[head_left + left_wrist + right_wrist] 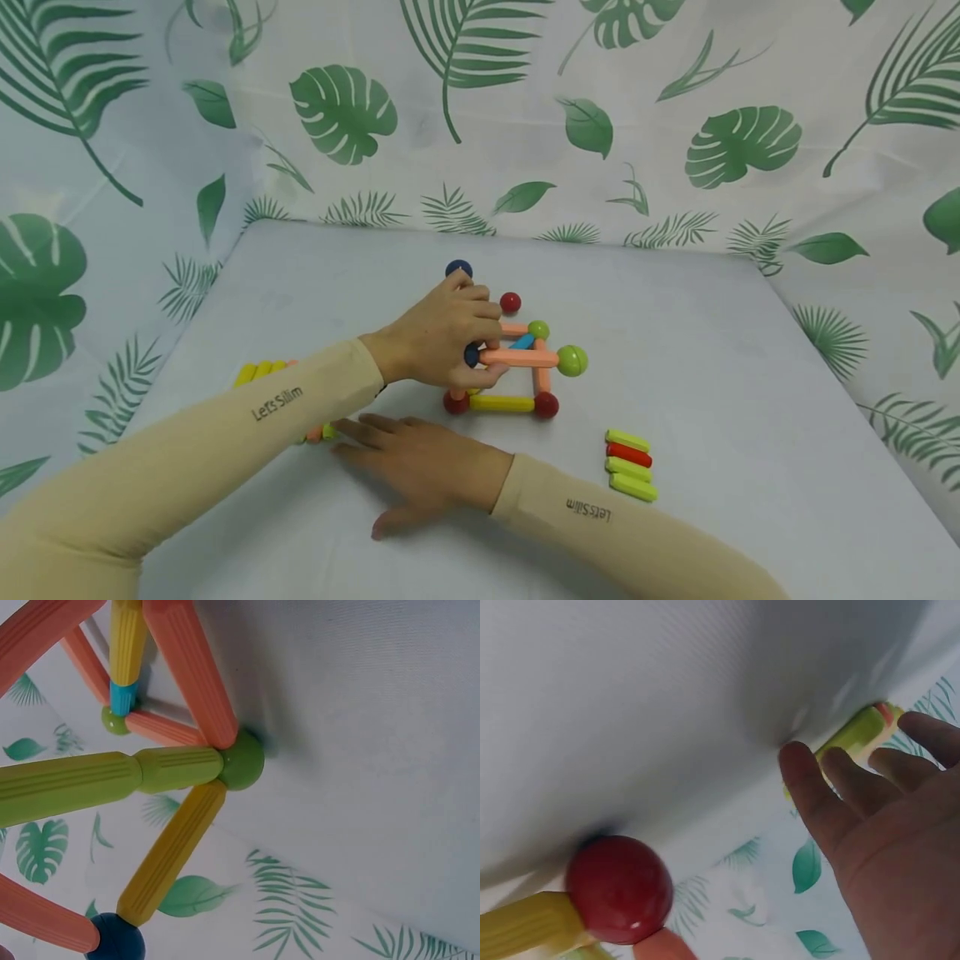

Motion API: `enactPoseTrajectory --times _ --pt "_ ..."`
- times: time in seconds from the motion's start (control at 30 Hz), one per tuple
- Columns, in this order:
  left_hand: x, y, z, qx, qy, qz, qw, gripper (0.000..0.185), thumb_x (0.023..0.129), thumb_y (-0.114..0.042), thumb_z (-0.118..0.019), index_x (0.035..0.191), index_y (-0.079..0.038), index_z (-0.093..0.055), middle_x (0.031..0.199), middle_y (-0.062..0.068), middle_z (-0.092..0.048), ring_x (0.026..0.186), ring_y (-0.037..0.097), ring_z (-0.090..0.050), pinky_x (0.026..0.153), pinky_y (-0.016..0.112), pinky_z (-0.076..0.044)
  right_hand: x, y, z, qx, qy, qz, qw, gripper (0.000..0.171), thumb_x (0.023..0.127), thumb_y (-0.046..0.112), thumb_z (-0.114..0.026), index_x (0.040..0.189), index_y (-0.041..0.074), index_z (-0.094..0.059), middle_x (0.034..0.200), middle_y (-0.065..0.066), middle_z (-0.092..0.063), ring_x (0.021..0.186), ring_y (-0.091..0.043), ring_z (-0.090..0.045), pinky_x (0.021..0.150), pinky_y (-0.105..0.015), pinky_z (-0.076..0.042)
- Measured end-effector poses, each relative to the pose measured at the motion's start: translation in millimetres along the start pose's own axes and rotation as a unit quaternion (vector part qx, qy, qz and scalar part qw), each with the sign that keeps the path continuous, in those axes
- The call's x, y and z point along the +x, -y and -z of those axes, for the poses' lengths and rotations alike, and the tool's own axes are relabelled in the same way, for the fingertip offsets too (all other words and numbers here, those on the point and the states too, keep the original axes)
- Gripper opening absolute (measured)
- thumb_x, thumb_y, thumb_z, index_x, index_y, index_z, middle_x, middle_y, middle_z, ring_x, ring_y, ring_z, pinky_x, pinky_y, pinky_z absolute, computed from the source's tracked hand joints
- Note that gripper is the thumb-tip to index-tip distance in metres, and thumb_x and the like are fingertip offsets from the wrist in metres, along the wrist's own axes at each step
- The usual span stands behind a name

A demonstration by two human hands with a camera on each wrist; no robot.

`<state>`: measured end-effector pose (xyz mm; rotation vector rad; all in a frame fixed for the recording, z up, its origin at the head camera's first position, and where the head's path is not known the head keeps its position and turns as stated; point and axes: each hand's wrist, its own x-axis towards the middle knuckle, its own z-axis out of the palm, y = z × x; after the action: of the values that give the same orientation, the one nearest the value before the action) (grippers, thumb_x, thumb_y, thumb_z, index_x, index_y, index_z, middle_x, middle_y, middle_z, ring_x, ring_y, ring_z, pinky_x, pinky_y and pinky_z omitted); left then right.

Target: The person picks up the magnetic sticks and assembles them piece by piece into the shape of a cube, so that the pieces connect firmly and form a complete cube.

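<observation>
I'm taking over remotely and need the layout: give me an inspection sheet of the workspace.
Surface: pale grey table, flat.
Job's things: rod-and-ball frame, standing mid-table.
Clutter: four loose rods side by side, three green, one red; more rods behind the left sleeve; dark blue ball and red ball beyond the frame.
Grippers: left hand grips the frame; right hand flat on the table, fingers by rods.
Cables: nothing seen.
Surroundings: leaf-print cloth backdrop.

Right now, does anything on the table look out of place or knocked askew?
Nothing stands out. The stick-and-ball frame stands intact under the left hand, the spare sticks lie in a neat row, and the right hand rests flat on the table.
</observation>
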<state>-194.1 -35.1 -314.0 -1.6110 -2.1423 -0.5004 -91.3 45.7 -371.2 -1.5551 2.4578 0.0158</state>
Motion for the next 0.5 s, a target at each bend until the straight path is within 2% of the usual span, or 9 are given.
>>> enactPoseTrajectory --times 0.13,0.23,0.3,0.37,0.43,0.5 --pt "-1.3 0.1 0.2 0.001 0.004 0.003 1.0000 0.031 0.083 -0.035 -0.074 0.106 -0.016 -0.079 0.082 -0.008 -0.065 0.078 0.014 -0.051 0.078 0.039 -0.036 9 1 3 0.003 0.008 0.007 1.000 0.094 0.090 0.065 -0.064 0.162 0.017 -0.026 0.168 -0.001 -0.018 0.152 -0.021 -0.020 0.116 -0.035 -0.028" --pt "-1.2 0.0 -0.6 -0.001 -0.005 0.000 1.0000 0.025 0.083 -0.034 -0.074 0.100 -0.017 -0.079 0.080 -0.008 -0.064 0.076 0.014 -0.050 0.077 0.039 -0.036 12 4 4 -0.013 0.007 0.012 1.000 0.092 0.090 0.066 -0.063 0.160 0.017 -0.030 0.166 0.000 -0.023 0.150 -0.020 -0.024 0.115 -0.034 -0.030" --pt "-0.6 0.2 -1.4 -0.007 -0.016 -0.006 0.9998 0.016 0.083 -0.033 -0.073 0.086 -0.017 -0.074 0.079 -0.008 -0.063 0.075 0.015 -0.049 0.076 0.039 -0.035 13 6 4 -0.021 -0.009 0.018 1.000 0.079 0.092 0.061 -0.064 0.155 0.019 -0.041 0.161 0.002 -0.035 0.145 -0.017 -0.035 0.111 -0.033 -0.035" --pt "-0.1 0.3 -1.9 -0.010 -0.022 -0.010 0.9997 0.016 0.083 -0.032 -0.073 0.078 -0.018 -0.068 0.077 -0.007 -0.062 0.074 0.015 -0.048 0.075 0.039 -0.035 13 8 4 -0.029 -0.041 0.032 0.998 0.059 0.095 0.051 -0.065 0.145 0.021 -0.055 0.148 0.005 -0.052 0.133 -0.011 -0.049 0.103 -0.029 -0.042" --pt "-0.3 0.2 -1.1 -0.010 -0.019 -0.008 0.9997 0.017 0.083 -0.032 -0.073 0.078 -0.017 -0.068 0.077 -0.007 -0.062 0.075 0.015 -0.048 0.075 0.039 -0.035 14 7 5 -0.034 -0.078 0.047 0.995 0.036 0.099 0.038 -0.065 0.132 0.023 -0.065 0.134 0.008 -0.062 0.122 -0.007 -0.057 0.096 -0.026 -0.045" --pt "-1.1 -0.2 0.2 -0.006 -0.008 0.000 0.9999 0.016 0.083 -0.033 -0.073 0.083 -0.017 -0.072 0.077 -0.007 -0.063 0.075 0.015 -0.048 0.076 0.039 -0.036 15 6 5 -0.054 -0.104 0.055 0.992 0.024 0.102 0.029 -0.062 0.124 0.025 -0.070 0.128 0.010 -0.066 0.117 -0.006 -0.060 0.092 -0.024 -0.047"
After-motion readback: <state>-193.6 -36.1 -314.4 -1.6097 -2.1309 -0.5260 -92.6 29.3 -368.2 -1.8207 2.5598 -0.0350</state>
